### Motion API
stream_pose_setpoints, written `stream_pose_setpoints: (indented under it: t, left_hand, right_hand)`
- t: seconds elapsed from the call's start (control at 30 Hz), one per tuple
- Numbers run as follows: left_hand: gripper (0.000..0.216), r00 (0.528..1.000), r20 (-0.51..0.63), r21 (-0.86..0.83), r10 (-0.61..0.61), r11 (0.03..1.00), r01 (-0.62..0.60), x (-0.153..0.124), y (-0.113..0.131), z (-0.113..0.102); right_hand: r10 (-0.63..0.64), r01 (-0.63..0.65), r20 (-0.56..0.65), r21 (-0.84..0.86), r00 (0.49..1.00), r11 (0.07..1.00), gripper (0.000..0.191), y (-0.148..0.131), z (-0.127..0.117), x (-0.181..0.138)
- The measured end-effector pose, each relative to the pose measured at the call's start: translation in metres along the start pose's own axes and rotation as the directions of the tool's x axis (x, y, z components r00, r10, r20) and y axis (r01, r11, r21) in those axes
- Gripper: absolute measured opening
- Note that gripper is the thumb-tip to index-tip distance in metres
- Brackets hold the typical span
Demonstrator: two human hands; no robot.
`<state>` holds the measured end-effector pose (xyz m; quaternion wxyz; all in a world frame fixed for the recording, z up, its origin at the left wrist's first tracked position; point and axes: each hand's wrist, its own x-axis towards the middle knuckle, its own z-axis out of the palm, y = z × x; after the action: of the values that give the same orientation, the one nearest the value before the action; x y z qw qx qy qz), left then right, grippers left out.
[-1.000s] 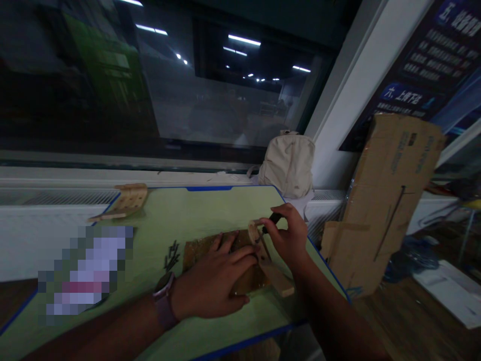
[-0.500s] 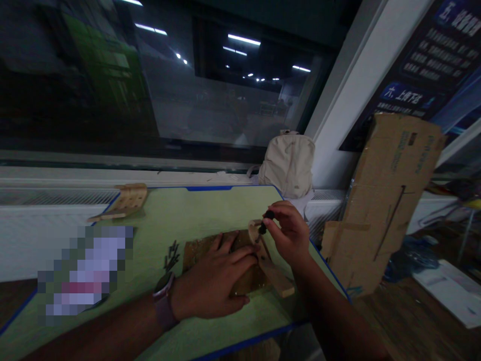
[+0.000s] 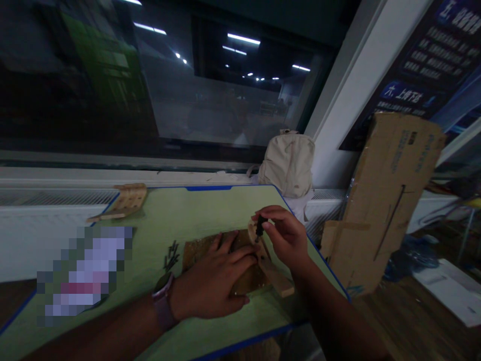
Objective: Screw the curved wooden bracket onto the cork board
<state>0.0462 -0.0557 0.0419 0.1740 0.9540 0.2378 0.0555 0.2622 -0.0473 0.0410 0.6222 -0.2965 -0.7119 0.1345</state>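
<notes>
My left hand (image 3: 218, 276) lies spread and flat on a brown board (image 3: 193, 253), its fingertips reaching a light wooden piece (image 3: 276, 278) at the board's right side. That piece has a curved far end and dark holes. In my right hand (image 3: 287, 235) is a small screwdriver with a black handle (image 3: 260, 225), pinched between thumb and fingers. It stands nearly upright, its tip down at the wooden piece near my left fingertips; the exact contact is too small to make out. Several dark screws (image 3: 172, 256) lie in a loose group left of the board.
The green table (image 3: 169, 205) has a blue edge. A curved wooden part (image 3: 130, 200) sits at its far left corner, with a blurred-out object (image 3: 90, 271) nearer. Behind the table rests a beige backpack (image 3: 287, 163). A large cardboard box (image 3: 391, 200) leans on the right.
My right hand has shifted slightly left and the screwdriver has gone from leaning right to nearly upright. My left hand has stayed in place.
</notes>
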Motion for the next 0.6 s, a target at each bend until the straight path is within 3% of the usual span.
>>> stream_pose_setpoints:
  t: [0.1,0.2,0.33,0.5,0.6]
  left_hand:
    - [0.073,1.0,0.0,-0.008,-0.003,1.0,0.003,0.001,0.0,0.0]
    - [0.069,1.0,-0.027,-0.01,0.01,1.0,-0.011,0.0,0.0,0.0]
    - [0.069,0.999,-0.03,-0.018,0.021,1.0,-0.022,0.0,-0.001,0.001]
    - [0.072,0.999,-0.034,-0.019,0.02,1.0,-0.021,0.0,-0.003,0.002]
    - [0.071,0.998,-0.049,-0.018,0.025,1.0,-0.025,0.0,-0.002,0.002]
  right_hand:
    - [-0.006,0.0,-0.099,-0.052,0.995,0.999,0.016,0.0,0.0,0.002]
    - [-0.061,0.016,-0.179,-0.243,0.982,0.97,0.011,0.002,-0.003,0.004]
    - [-0.045,-0.023,-0.183,-0.357,0.982,0.934,0.007,0.006,-0.009,0.006]
    - [0.026,-0.062,-0.174,-0.206,0.984,0.977,0.016,0.011,-0.009,0.005]
    - [0.071,-0.073,-0.078,-0.014,0.994,0.997,0.019,0.007,-0.006,0.005]
